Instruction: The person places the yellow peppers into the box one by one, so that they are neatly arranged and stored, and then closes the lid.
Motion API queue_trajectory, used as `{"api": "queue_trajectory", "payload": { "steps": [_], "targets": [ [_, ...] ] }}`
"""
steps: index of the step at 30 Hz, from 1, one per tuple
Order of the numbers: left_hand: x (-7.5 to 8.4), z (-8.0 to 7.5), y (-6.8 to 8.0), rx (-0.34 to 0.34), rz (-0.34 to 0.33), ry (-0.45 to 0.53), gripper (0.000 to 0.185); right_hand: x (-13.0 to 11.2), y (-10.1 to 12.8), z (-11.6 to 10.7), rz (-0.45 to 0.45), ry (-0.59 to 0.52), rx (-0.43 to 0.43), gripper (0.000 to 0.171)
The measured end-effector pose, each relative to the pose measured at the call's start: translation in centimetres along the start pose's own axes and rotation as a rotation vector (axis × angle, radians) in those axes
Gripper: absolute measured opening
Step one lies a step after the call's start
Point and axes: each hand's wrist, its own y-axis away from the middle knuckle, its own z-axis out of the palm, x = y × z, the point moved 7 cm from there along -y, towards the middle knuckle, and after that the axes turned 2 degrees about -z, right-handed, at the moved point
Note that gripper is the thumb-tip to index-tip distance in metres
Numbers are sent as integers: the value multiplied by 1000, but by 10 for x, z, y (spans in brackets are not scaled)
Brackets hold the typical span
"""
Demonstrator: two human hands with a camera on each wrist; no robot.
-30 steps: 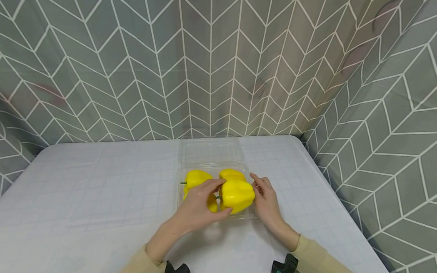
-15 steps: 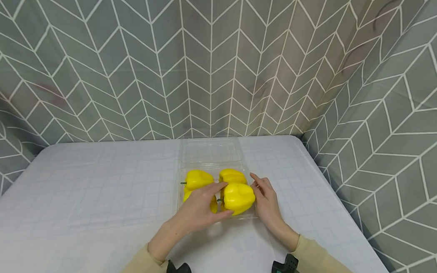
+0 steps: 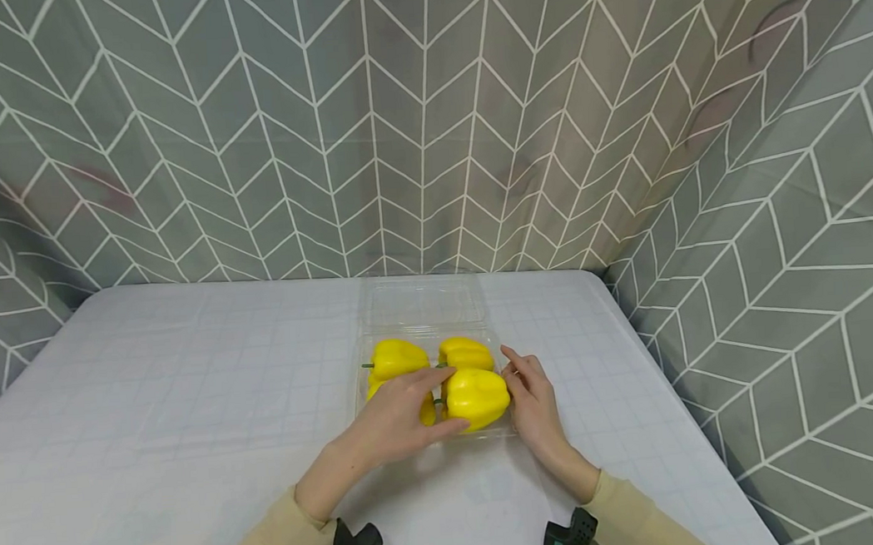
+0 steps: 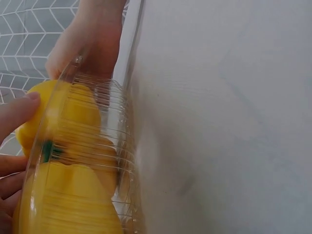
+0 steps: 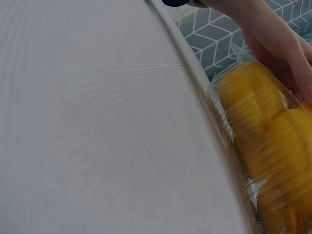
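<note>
My left hand grips a yellow bell pepper at the front right of a clear plastic clamshell container. The thumb is on its near side and the fingers on its far side. Other yellow peppers lie in the tray: one at back left, one at back right, and one at front left partly hidden under my left hand. My right hand holds the container's right edge. Through the ribbed wall in the left wrist view, the peppers sit close together.
The container's clear lid lies folded open toward the back edge of the white-covered table. A grey patterned curtain hangs behind and to the right. Dark wrist devices sit at both cuffs.
The front-right pepper has sunk slightly lower and nearer into the tray, with my left hand still around it. My right hand has stayed at the container's edge.
</note>
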Motion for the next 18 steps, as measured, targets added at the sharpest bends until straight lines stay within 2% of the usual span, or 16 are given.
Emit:
{"api": "queue_trajectory", "payload": {
  "steps": [11,18],
  "targets": [
    [-1,1,-5,-52,-18,36,73,0,1,-1,3,-6,12,39],
    [-2,1,-6,-70,-21,9,74,-1,0,1,-13,-13,11,39]
  ]
}}
